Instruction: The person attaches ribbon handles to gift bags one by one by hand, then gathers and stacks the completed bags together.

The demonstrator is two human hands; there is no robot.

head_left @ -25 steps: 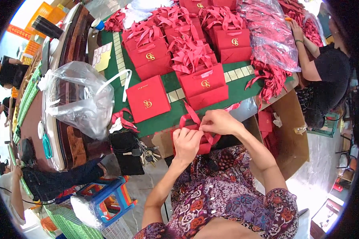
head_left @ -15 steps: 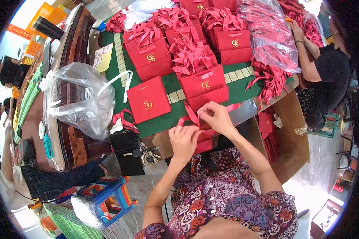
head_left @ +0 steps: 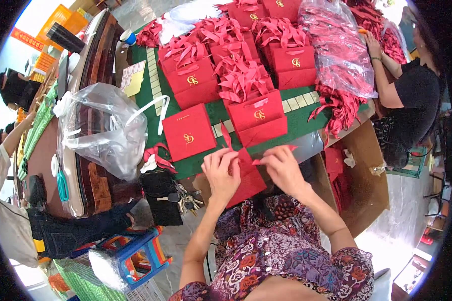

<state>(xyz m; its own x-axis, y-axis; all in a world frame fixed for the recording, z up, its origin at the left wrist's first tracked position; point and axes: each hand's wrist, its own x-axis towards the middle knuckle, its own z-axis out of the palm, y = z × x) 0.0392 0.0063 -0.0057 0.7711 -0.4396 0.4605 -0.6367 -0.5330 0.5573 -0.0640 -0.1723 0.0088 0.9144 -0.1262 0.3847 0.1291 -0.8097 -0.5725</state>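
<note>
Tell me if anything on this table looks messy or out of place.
Loose red ribbons spill over the green table's right edge beside the clear plastic bag. A bunch of keys hangs off the near edge.

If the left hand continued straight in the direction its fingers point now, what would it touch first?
Probably the flat red paper bag on the green table, just beyond the left hand; depth is unclear.

A flat red paper bag [head_left: 247,176] (ribbon ends splayed) lies tilted at the table's near edge.
</note>
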